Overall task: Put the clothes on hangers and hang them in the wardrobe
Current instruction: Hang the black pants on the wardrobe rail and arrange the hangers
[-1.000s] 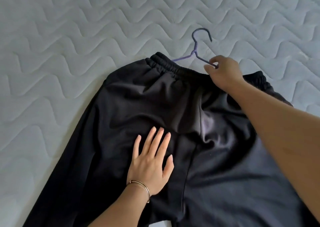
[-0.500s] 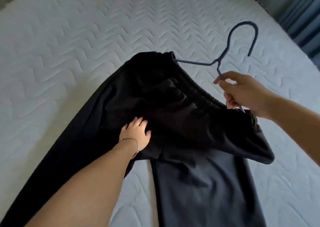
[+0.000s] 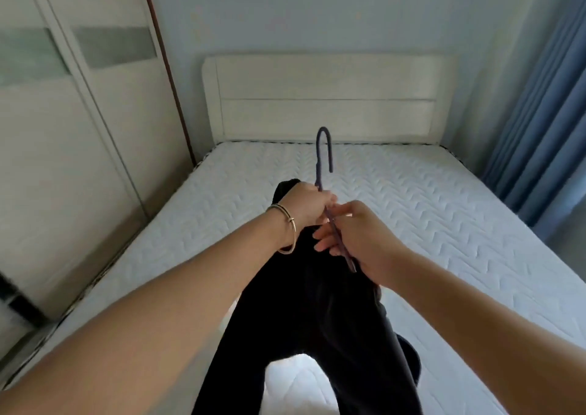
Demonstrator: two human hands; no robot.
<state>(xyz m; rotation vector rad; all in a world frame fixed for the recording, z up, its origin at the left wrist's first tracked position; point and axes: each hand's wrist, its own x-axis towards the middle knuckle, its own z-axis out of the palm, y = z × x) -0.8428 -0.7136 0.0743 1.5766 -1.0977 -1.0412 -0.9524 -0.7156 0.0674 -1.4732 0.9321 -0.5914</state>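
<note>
Black trousers (image 3: pixel 320 319) hang from a thin purple hanger (image 3: pixel 324 148), lifted above the mattress, both legs trailing down toward me. The hanger's hook points up in front of the headboard. My left hand (image 3: pixel 306 205), with a gold bangle on the wrist, grips the hanger near the base of the hook together with the waistband. My right hand (image 3: pixel 358 240) holds the hanger's near arm, the purple wire running through its fingers. The far arm of the hanger is hidden inside the fabric.
A bare white quilted mattress (image 3: pixel 444 224) fills the middle, with a cream headboard (image 3: pixel 329 97) behind. Wardrobe sliding doors (image 3: pixel 79 145) stand shut along the left. Blue curtains (image 3: pixel 545 113) hang at the right.
The trousers have been lifted off the mattress on the hanger. My left hand left the fabric and took the hanger by the hook. My view has risen toward the headboard.
</note>
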